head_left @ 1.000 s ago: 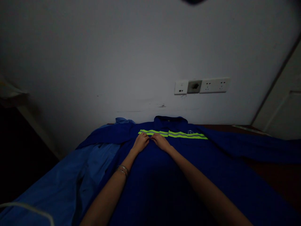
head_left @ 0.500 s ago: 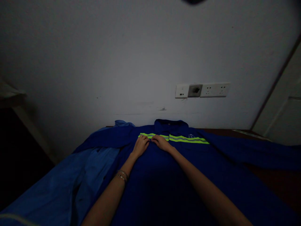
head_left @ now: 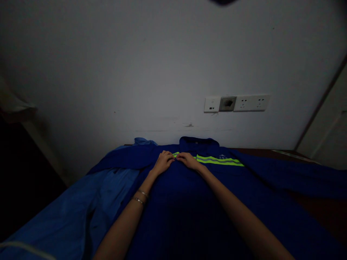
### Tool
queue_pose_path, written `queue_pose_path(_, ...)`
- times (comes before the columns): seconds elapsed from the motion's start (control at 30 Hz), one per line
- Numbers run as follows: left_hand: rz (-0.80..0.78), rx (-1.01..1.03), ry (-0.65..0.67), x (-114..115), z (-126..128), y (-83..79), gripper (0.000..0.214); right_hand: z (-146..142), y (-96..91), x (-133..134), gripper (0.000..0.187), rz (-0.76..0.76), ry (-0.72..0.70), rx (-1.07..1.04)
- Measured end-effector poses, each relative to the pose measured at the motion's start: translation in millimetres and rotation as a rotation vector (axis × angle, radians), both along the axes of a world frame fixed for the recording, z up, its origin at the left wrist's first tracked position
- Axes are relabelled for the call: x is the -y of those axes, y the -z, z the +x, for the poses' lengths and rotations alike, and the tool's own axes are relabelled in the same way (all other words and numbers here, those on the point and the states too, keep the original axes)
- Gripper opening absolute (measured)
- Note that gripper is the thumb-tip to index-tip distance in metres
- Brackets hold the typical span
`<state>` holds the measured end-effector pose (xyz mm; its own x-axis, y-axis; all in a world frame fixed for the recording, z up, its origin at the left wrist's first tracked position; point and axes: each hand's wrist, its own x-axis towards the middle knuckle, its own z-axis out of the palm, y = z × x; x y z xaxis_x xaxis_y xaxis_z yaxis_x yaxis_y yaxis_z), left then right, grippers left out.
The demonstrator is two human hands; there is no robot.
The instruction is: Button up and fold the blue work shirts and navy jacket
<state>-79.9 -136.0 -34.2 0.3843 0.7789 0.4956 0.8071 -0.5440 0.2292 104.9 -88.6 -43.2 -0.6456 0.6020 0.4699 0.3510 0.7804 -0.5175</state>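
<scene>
A dark blue work jacket with a yellow-green and grey reflective band across its chest lies spread out, collar toward the wall. My left hand rests on the chest at the left part of the band, fingers bent and pressed to the cloth. Close beside it, my right hand has its fingertips together on the same band. The two hands' fingertips nearly meet. They seem to pinch the jacket's fabric, though the exact grip is hidden in the dim light. Both sleeves stretch out sideways.
A lighter blue garment lies under the jacket's left side. Behind stands a grey-white wall with a row of sockets. The brown-red surface shows at the right. A pale cord crosses the bottom left corner.
My left hand has shifted slightly up and right, covering more of the band's left part. My right hand has moved a little right and up. The view has shifted slightly.
</scene>
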Motion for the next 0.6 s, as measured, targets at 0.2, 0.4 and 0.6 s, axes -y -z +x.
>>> queue_pose_path(0.2,-0.076,0.012,0.061,-8,-5,-12.8,0.013,3,-12.7,-3,0.020,-0.137,-0.136,-0.002)
queue_pose_path(0.4,-0.033,-0.143,0.042,4,8,-28.3,0.012,13,-18.7,-8,0.025,-0.213,-0.217,0.004)
queue_pose_path(0.6,0.064,-0.180,0.035,12,17,-33.8,0.014,16,-25.8,-6,0.027,-0.285,-0.222,0.002)
